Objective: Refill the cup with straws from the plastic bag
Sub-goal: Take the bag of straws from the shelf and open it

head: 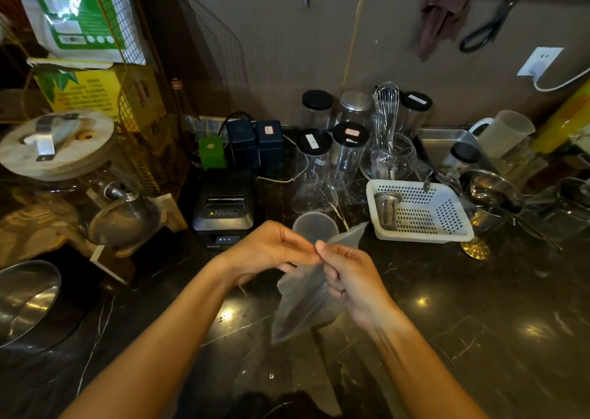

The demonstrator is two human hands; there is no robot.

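Translucent grey plastic bag hanging crumpled, top edge pinched between left hand and right hand

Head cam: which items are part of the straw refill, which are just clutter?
In play:
- plastic bag, pinched at its top edge by left hand and right hand
- cup, behind the hands

Clutter:
- white basket
- receipt printer
- whisk
- lidded jars
- steel bowl
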